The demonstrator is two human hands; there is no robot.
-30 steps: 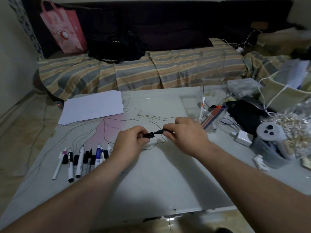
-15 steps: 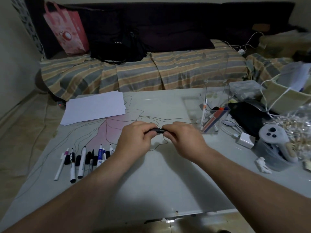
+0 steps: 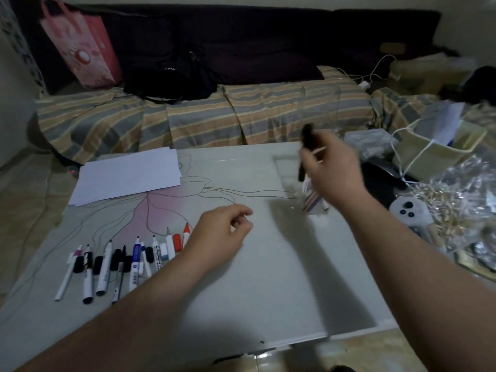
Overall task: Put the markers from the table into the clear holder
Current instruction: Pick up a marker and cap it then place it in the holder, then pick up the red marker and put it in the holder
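While unreadable, small print on blue-labelled marker [image 3: 135, 260].

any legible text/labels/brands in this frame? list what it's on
None can be read.
Blue-and-white marker in the table row: label print, too small.
White marker with black lettering: blurred.
Black bag on the striped sofa: faint pale marks, illegible.
Pink gift bag: a round picture, no readable words.

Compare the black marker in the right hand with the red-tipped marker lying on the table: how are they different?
The black marker is lifted, nearly upright, gripped by the right hand near the clear holder; the red-tipped marker lies flat on the table, untouched. One looks all dark and blurred, the other white with red.
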